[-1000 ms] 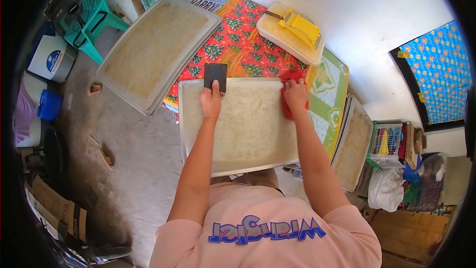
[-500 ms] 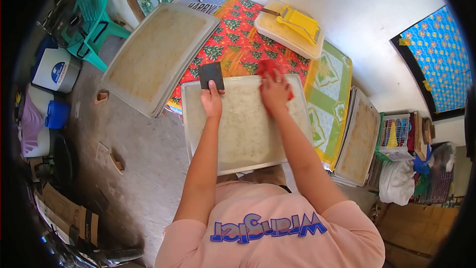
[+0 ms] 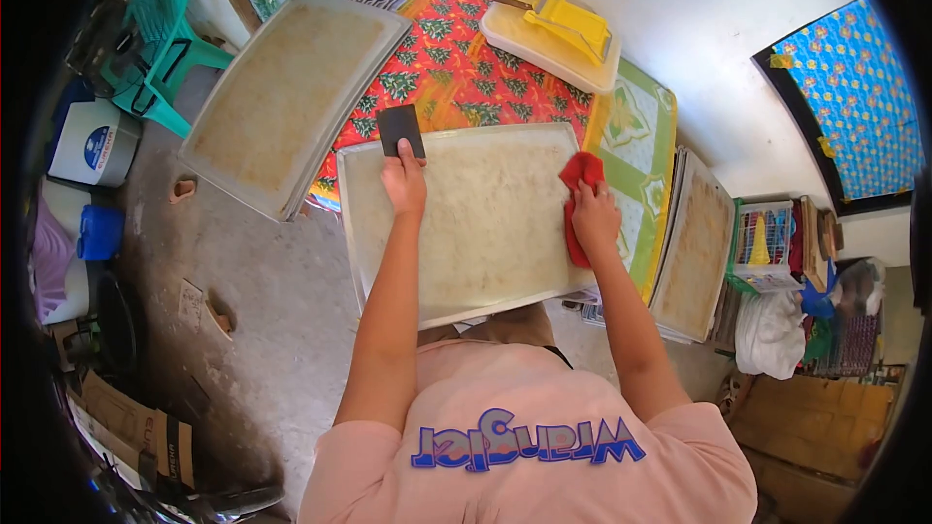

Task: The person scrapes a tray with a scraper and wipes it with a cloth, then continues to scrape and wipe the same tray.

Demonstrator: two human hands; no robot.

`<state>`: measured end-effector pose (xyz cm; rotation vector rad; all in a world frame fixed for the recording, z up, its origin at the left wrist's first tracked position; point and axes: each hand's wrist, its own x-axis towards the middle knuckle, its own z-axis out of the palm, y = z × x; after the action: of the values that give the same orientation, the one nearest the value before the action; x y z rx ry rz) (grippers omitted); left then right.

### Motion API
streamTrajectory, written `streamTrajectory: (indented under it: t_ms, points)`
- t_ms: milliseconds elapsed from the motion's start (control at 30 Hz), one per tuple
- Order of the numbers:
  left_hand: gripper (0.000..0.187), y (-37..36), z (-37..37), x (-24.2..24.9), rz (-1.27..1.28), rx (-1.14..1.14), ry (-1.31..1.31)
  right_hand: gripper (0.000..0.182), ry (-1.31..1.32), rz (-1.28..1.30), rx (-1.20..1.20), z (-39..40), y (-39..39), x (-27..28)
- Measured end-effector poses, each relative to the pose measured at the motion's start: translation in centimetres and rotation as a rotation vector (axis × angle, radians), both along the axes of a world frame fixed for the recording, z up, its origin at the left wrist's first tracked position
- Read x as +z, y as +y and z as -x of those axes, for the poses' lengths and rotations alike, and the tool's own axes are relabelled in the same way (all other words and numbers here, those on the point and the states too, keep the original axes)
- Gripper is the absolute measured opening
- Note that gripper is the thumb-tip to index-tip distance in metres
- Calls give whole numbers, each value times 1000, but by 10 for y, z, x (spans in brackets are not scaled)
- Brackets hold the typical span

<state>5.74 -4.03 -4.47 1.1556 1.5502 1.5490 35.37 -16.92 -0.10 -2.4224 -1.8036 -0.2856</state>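
Note:
A large pale tray (image 3: 485, 233) with a speckled, dusty surface lies in front of me on the table edge. My left hand (image 3: 403, 180) rests at its far left corner and pinches a flat black scraper (image 3: 400, 129) that stands over the rim. My right hand (image 3: 594, 216) presses a red cloth (image 3: 579, 189) flat against the tray's right side.
A second, larger tray (image 3: 286, 97) overhangs the table at the left. A white board with a yellow tool (image 3: 566, 24) sits at the far end of the red patterned tablecloth (image 3: 466, 78). More trays (image 3: 694, 252) lean at the right. A green chair (image 3: 155, 39) and buckets stand left.
My right hand has swept the red cloth from the tray's far middle edge out to its right side and slightly nearer me. My left hand and the scraper stay put.

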Motion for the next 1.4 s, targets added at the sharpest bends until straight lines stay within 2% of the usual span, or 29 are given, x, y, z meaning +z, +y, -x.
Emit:
streamTrajectory:
  t_ms: [133, 233, 333, 433, 533, 667, 733, 800, 867, 933, 967, 1000, 1100, 1167, 1267, 1333, 1400]
  points:
    - [54, 1, -3, 2, -15, 13, -34, 27, -67, 36, 69, -3, -84, 4]
    - [53, 1, -1, 1, -10, 8, -9, 24, -9, 134, 83, -5, -140, 13]
    - [52, -1, 1, 3, -2, -16, 7, 21, 76, 674, -72, 4, -160, 71]
    - [52, -1, 2, 6, 5, -22, -15, 21, 411, 506, -18, -19, -154, 96]
    - [51, -1, 2, 0, -11, -22, -103, 24, 577, 116, -38, -18, -106, 116]
    - [49, 1, 4, 5, -11, -69, -188, 31, 704, -152, 139, -15, -18, 83]
    - [48, 2, 5, 4, -3, -69, -196, 40, 422, -209, 219, -29, 32, 16]
    - [48, 0, 6, 5, 12, -70, -193, 46, 241, -170, 189, -22, 76, -51]
    - [49, 0, 6, 10, 28, -79, -180, 45, 84, -135, 171, 27, 98, -38]
    - [48, 1, 8, 8, 28, -90, -186, 43, 197, -55, 516, 102, 114, -19]
    - [48, 1, 8, 6, 27, -96, -192, 42, 273, -37, 580, 128, 116, -20]
    - [47, 1, 7, 7, 5, -87, -228, 41, 348, -21, 648, 142, 117, -21]
    - [46, 0, 8, 8, -31, -76, -293, 41, 341, -73, 704, 135, 117, -24]
    - [44, -1, 9, 7, -13, -76, -295, 44, 163, -5, 458, 103, 123, -27]
    - [44, -1, 9, 7, 28, -96, -289, 45, 151, -85, 57, 43, 124, -35]
    - [44, 0, 8, 6, 13, -96, -305, 46, 108, -189, -49, 34, 126, -49]
    - [44, 1, 6, 5, 11, -98, -304, 45, 107, -85, 15, 53, 126, -36]
